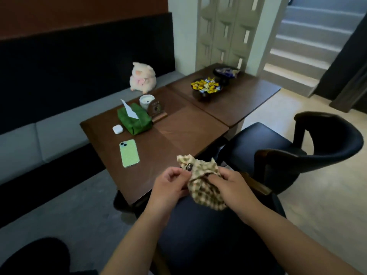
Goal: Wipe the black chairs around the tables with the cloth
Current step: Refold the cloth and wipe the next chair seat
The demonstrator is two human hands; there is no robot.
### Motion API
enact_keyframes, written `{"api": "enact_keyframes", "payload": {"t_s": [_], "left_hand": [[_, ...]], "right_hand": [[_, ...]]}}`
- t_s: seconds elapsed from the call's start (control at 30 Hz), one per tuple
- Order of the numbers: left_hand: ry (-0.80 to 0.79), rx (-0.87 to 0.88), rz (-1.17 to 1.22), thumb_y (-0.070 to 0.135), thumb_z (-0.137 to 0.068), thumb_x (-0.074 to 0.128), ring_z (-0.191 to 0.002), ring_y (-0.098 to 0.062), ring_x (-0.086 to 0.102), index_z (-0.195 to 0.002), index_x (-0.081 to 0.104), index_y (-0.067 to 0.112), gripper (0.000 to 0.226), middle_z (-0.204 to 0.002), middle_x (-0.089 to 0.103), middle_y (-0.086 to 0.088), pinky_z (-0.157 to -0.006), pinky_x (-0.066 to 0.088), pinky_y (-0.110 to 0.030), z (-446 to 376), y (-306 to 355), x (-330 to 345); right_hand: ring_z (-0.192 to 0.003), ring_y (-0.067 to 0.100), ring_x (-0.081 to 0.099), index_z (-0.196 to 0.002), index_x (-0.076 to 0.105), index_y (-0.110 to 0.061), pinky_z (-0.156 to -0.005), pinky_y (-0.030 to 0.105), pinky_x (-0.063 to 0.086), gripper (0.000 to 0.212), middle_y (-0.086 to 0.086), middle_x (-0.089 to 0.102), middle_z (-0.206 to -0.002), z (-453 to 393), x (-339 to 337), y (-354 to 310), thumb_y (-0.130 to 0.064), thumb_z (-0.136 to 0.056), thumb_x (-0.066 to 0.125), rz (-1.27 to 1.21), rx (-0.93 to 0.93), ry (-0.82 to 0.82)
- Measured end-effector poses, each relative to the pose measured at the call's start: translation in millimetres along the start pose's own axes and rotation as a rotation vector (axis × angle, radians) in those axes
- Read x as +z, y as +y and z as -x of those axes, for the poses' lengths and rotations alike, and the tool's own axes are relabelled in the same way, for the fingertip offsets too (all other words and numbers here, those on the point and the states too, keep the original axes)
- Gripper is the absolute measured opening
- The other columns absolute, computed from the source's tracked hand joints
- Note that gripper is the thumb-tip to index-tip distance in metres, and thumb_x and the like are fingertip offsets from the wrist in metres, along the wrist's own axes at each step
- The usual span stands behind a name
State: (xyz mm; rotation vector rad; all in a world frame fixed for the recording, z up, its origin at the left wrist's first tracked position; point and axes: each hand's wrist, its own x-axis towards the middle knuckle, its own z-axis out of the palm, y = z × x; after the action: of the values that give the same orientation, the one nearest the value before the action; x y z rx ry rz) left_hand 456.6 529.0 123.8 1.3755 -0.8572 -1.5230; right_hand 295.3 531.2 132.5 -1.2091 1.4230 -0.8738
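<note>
Bench (pixel 59 135) along the far-left wall: grey seat, black back. Two dark wood tables (pixel 178 132) butted together, running near-left to far-right. Two black chairs: one near (pixel 208 235) under the forearms, seat pushed up against the near table edge; one on the right (pixel 297 151) with a curved back, seat tucked partly under the table. Stairs (pixel 309 46) far right.

On the near table: green tissue box (pixel 135 121) with one tissue sticking out, green phone (pixel 129 153) lying flat, white earbud case (pixel 117 129), white cup (pixel 146 101), small round sign on a wood base (pixel 156 111). Plush toy (pixel 142 76) sits on the bench behind it.

On the far table: two dark bowls, the nearer bowl (pixel 205 90) full of yellow and blue wrapped sweets, the farther bowl (pixel 226 72) holding dark wrappers, contents unclear.

Checked cloth (pixel 204 185) is bunched over the near chair's seat at the table edge, held by both hands. Left hand (pixel 170 185) pinches its upper edge, thumb on top. Right hand (pixel 230 187) has fingers curled into the bunched fabric.
</note>
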Motion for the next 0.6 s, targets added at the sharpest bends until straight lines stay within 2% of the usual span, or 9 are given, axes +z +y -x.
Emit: {"api": "enact_keyframes", "payload": {"t_s": [0.1, 0.17, 0.23, 0.3, 0.4, 0.43, 0.5, 0.6], "left_hand": [[0.070, 0.050, 0.072, 0.018, -0.092, 0.064, -0.085, -0.022, 0.072, -0.087, 0.066, 0.006, 0.013, -0.092, 0.075, -0.011, -0.073, 0.058, -0.030, 32.5, -2.4, 21.1], [0.114, 0.064, 0.116, 0.018, -0.093, 0.062, -0.086, -0.021, 0.072, -0.086, 0.066, 0.007, 0.014, -0.093, 0.074, -0.012, -0.072, 0.058, -0.029, 53.1, -7.1, 33.2], [0.125, 0.058, 0.152, 0.023, -0.090, 0.064, -0.089, -0.022, 0.071, -0.093, 0.065, 0.007, 0.016, -0.099, 0.073, -0.013, -0.073, 0.058, -0.032, 74.7, -12.6, 44.6], [0.115, 0.054, 0.196, 0.035, -0.077, 0.073, -0.093, -0.023, 0.071, -0.106, 0.064, 0.011, 0.039, -0.104, 0.073, -0.011, -0.076, 0.057, -0.038, 97.3, -15.8, 54.3], [0.129, 0.090, 0.177, 0.051, -0.057, 0.088, -0.102, -0.024, 0.069, -0.118, 0.064, 0.019, 0.073, -0.110, 0.073, -0.005, -0.090, 0.054, -0.047, 126.8, -17.0, 61.7], [0.167, 0.126, 0.156, 0.052, -0.053, 0.089, -0.103, -0.023, 0.069, -0.117, 0.066, 0.022, 0.075, -0.110, 0.073, -0.003, -0.092, 0.053, -0.047, 135.4, -16.4, 62.3], [0.259, 0.196, 0.140, 0.049, -0.047, 0.092, -0.101, -0.020, 0.070, -0.104, 0.073, 0.029, 0.063, -0.105, 0.074, 0.000, -0.090, 0.055, -0.044, 152.8, -15.5, 62.9], [0.290, 0.238, 0.154, 0.045, -0.051, 0.088, -0.096, -0.021, 0.072, -0.093, 0.077, 0.028, 0.047, -0.099, 0.076, -0.002, -0.085, 0.056, -0.041, 180.9, -17.3, 63.2]], "right_hand": [[-0.082, 0.006, 0.069, -0.081, 0.074, -0.037, -0.078, 0.029, 0.053, 0.028, -0.011, 0.074, -0.085, 21.9, -24.8, -3.6, -0.024, -0.095, 0.053, -0.018, -0.016, -0.038], [-0.085, 0.010, 0.068, -0.081, 0.074, -0.030, -0.080, 0.033, 0.052, 0.025, -0.005, 0.073, -0.088, 35.5, -42.4, -5.5, -0.025, -0.095, 0.053, 0.047, -0.049, -0.055], [-0.085, 0.012, 0.066, -0.079, 0.071, -0.020, -0.073, 0.029, 0.052, 0.023, 0.001, 0.069, -0.090, 50.3, -59.4, -10.6, -0.025, -0.094, 0.054, 0.123, -0.101, -0.085], [-0.079, 0.008, 0.066, -0.083, 0.070, -0.024, -0.064, 0.020, 0.051, 0.019, 0.000, 0.070, -0.086, 67.7, -72.3, -19.9, -0.024, -0.094, 0.055, 0.160, -0.172, -0.166], [-0.081, 0.001, 0.066, -0.095, 0.068, -0.030, -0.070, 0.019, 0.053, 0.013, -0.011, 0.072, -0.087, 91.0, -79.7, -32.4, -0.024, -0.092, 0.058, 0.244, -0.320, -0.221], [-0.080, 0.001, 0.066, -0.095, 0.066, -0.031, -0.072, 0.022, 0.054, 0.010, -0.011, 0.072, -0.087, 98.4, -79.5, -35.3, -0.025, -0.091, 0.059, 0.246, -0.355, -0.215], [-0.079, 0.006, 0.066, -0.094, 0.063, -0.030, -0.072, 0.028, 0.054, 0.006, -0.008, 0.071, -0.085, 112.9, -76.9, -38.2, -0.028, -0.089, 0.062, 0.194, -0.377, -0.187], [-0.079, 0.008, 0.067, -0.092, 0.062, -0.030, -0.071, 0.031, 0.055, 0.004, -0.005, 0.071, -0.085, 134.9, -69.8, -36.2, -0.030, -0.088, 0.063, 0.053, -0.300, -0.153]]}}
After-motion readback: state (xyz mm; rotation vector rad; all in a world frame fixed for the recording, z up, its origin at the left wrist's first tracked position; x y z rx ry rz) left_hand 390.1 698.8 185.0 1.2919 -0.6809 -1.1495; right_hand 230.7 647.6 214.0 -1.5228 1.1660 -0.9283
